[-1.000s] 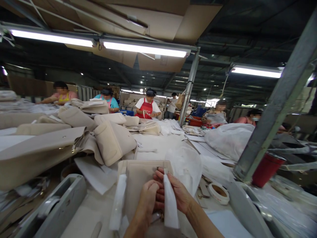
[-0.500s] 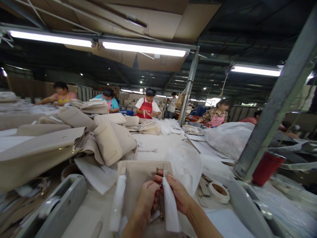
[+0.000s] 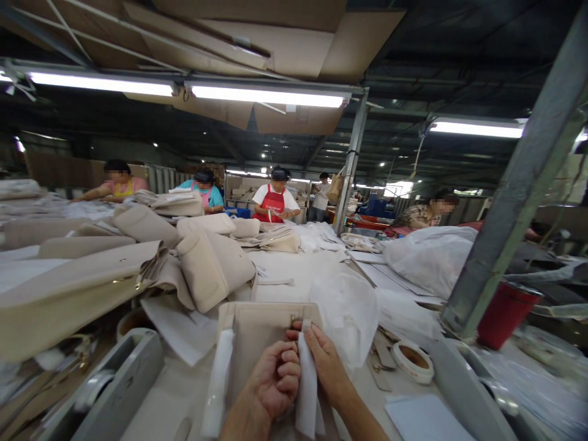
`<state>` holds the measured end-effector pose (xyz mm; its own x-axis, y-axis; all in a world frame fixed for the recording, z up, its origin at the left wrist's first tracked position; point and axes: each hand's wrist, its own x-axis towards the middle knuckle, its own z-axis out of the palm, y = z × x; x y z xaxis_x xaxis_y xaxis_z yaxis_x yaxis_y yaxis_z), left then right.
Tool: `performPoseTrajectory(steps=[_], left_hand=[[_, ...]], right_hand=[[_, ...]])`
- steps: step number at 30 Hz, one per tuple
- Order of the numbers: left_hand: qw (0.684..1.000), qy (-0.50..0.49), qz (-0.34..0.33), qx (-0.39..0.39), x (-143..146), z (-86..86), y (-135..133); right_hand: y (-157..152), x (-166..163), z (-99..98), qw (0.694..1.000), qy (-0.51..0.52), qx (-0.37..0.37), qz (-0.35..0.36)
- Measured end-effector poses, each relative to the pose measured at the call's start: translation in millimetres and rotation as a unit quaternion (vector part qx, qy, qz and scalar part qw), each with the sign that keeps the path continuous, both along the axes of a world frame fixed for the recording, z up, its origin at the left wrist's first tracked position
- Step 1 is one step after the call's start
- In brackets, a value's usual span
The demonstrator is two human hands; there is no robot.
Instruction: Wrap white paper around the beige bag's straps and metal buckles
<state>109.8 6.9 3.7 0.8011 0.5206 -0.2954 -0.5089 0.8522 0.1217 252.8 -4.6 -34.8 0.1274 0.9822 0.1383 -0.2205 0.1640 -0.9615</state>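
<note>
A beige bag lies in front of me at the bottom centre. Two straps run along it, wrapped in white sheeting; the left wrapped strap lies untouched. My right hand is closed on the right wrapped strap, thumb on top near the upper end of the wrap. A small metal fitting shows just above its fingers. My left hand is beside that strap with its fingers curled in; what the fingertips hold, if anything, is hidden.
Beige bags are piled on the left. Thin white plastic, a tape roll and a red cup lie to the right, near a slanting metal post. Several co-workers sit across the table.
My left hand has turned so its curled fingers face up, and has drawn slightly back from the strap. My right hand keeps hold of the wrapped strap, whose lower end has swung left.
</note>
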Motion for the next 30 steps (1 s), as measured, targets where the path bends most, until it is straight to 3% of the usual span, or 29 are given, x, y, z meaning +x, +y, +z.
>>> performPoseTrajectory(steps=[6, 10, 16, 20, 23, 25, 27, 30], left_hand=[[0.999, -0.013, 0.047, -0.012, -4, -3.4, 4], [0.997, 0.009, 0.075, 0.011, -6, 3.4, 0], [0.978, 0.144, 0.122, 0.091, 15, 1.6, -10], [0.931, 0.253, 0.155, 0.211, 32, -4.3, -24], [0.894, 0.287, 0.067, 0.338, 26, 5.4, -31], [0.886, 0.265, 0.029, 0.380, 13, 15.0, -29], [0.871, 0.284, 0.090, 0.392, -2, 21.5, -20], [0.804, 0.399, 0.229, 0.377, -14, 19.0, -4]], right_hand=[[0, -4, 0.5, 0.999, -0.035, 0.011, -0.008], [0, -5, 1.4, 0.994, -0.093, 0.041, -0.033], [4, -12, -1.3, 0.977, -0.167, 0.064, -0.114], [5, -13, -6.9, 0.971, -0.180, 0.060, -0.145], [4, -9, -6.9, 0.983, -0.141, 0.032, -0.116], [2, -6, -4.5, 0.986, -0.124, 0.041, -0.104], [1, -4, -1.6, 0.989, -0.109, 0.049, -0.088], [-1, -2, 0.7, 0.997, -0.066, 0.025, -0.044]])
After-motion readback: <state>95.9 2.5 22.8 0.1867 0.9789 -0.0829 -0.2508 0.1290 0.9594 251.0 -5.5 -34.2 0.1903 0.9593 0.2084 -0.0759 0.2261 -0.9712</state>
